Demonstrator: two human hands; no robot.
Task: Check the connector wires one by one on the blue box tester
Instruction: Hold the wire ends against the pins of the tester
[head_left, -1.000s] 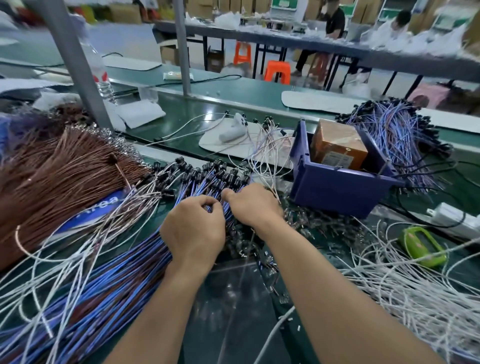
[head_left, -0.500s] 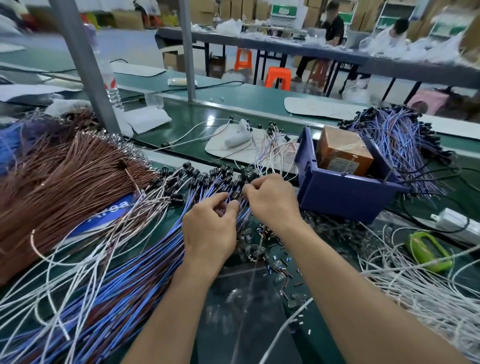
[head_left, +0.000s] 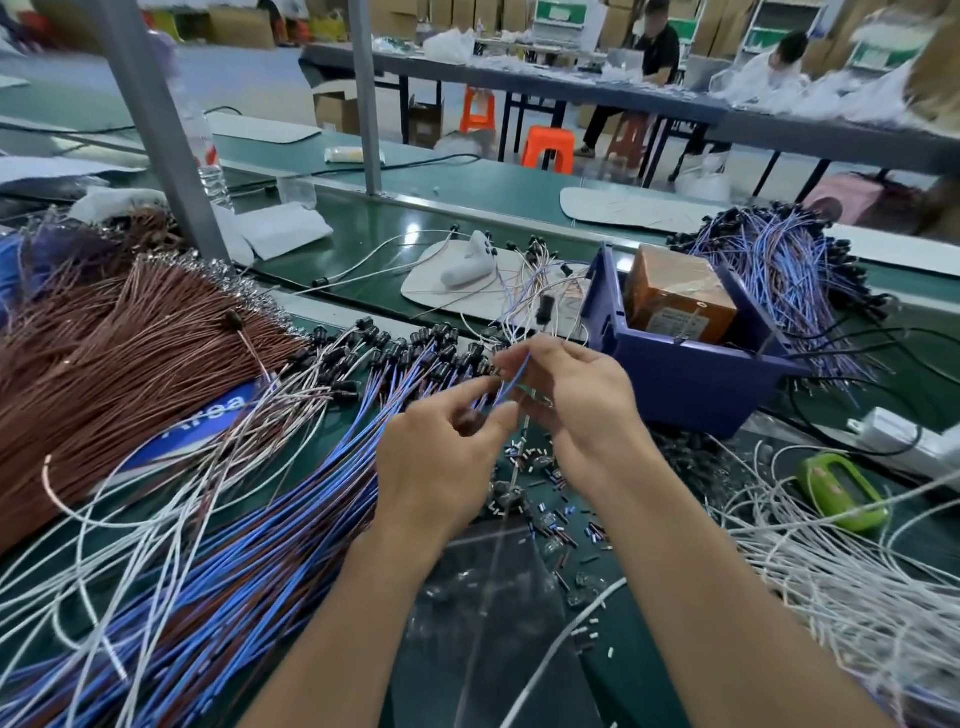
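Orange carton (head_left: 675, 296) inside blue box (head_left: 680, 387)

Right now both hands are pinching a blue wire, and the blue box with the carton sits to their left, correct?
No. The box with the carton sits to the right of the hands, as the head view shows. The left hand and right hand do pinch a blue wire.

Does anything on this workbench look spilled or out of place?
Yes. Small black and white loose parts lie scattered beside the clear plastic bag, in front of the blue box, as if spilled. Stray white wires sprawl loosely on the right.
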